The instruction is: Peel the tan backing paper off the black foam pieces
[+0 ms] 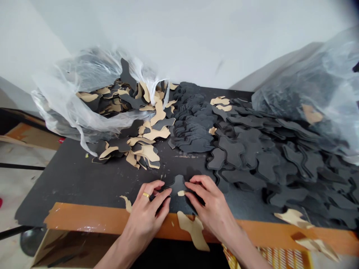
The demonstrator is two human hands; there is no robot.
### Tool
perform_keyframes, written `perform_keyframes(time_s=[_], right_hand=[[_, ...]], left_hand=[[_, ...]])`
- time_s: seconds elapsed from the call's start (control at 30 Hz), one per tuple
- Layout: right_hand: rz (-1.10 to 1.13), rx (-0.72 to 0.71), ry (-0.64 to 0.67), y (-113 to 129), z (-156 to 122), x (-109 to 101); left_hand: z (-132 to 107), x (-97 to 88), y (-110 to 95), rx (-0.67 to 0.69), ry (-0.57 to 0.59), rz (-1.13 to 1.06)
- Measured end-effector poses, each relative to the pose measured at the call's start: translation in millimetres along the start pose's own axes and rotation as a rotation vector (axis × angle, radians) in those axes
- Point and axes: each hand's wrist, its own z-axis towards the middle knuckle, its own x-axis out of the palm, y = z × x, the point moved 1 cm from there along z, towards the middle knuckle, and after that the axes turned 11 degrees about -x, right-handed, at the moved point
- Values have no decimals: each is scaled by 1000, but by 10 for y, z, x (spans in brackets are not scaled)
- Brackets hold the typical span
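Observation:
A dark grey, curvy-edged foam piece (pixel 178 184) lies near the table's front edge, between my hands. My left hand (pixel 153 201), with a gold ring, has its bent fingertips at the piece's left edge. On the other side my right hand (pixel 206 196) pinches the right edge with thumb and fingers. A small cream paper scrap (pixel 181 193) is at the piece's lower edge, near my right thumb. Just below my hands, a tan backing paper (pixel 193 229) hangs over the orange-taped table edge (pixel 92 218).
Behind stands a stack of dark foam pieces (pixel 193 123). At left, an open clear plastic bag (pixel 92 108) spills tan-and-black pieces (pixel 146 149). Loose foam pieces (pixel 252 149) spread over the right side, below another plastic bag (pixel 311 89). A scrap (pixel 126 203) lies left of my hands.

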Motion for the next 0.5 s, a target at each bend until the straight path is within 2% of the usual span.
perform_keyframes(time_s=[0.17,0.37,0.5], right_hand=[[-3,2,7,-7,-4,11],[-4,-11,0,-21,7,-4],[79,39,16,-38,-8,-95]], left_hand=[[70,-41,-53,47,28,15],[249,38,-101,170,240,11],[290,47,-76,202,240,17]])
